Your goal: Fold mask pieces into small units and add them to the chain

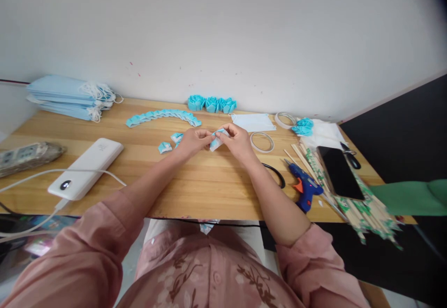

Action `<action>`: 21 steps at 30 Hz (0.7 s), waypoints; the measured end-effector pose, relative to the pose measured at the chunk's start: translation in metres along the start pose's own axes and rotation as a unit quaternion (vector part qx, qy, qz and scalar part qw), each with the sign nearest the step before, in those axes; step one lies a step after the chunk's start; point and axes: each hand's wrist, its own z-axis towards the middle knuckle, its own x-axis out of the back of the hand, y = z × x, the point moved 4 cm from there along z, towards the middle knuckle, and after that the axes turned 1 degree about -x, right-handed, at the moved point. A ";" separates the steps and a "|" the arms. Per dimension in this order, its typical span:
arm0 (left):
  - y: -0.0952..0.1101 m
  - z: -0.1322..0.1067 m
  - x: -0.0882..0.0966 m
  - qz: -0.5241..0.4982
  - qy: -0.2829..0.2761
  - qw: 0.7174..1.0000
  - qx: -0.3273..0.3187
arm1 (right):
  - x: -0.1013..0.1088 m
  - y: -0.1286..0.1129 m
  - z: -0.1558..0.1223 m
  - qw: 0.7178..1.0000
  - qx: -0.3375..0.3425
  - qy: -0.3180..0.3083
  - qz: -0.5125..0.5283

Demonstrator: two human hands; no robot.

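Between my hands, above the middle of the table, is a small folded piece of light-blue and white mask fabric [217,142]. My left hand [196,141] pinches its left edge between thumb and fingers. From the other side, my right hand [236,140] grips its upper right part. Folded blue-and-white pieces [165,147] lie just left of my left hand, one partly hidden by it. Behind my hands, a curved row of folded blue pieces [164,116] rests on the wood. A flat face mask [254,122] lies beyond my right hand, near a roll of tape [261,142].
Blue fabric flowers [212,104] stand by the wall; mask stack [66,95] at back left. On the left are a white power bank [87,168] with cable and a power strip [30,155]. On the right lie a blue glue gun [304,184], wrapped chopsticks [366,212] and a phone [340,172].
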 end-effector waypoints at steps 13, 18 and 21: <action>-0.003 -0.001 0.003 -0.132 0.015 0.988 0.075 | 0.003 -0.008 -0.001 0.992 0.108 -0.002 -0.062; -0.003 -0.001 0.003 -0.122 0.013 0.990 0.068 | 0.003 -0.007 -0.001 0.993 0.097 -0.008 -0.062; -0.003 -0.001 0.003 -0.111 0.000 0.992 0.055 | 0.003 -0.007 -0.001 0.994 0.087 -0.011 -0.070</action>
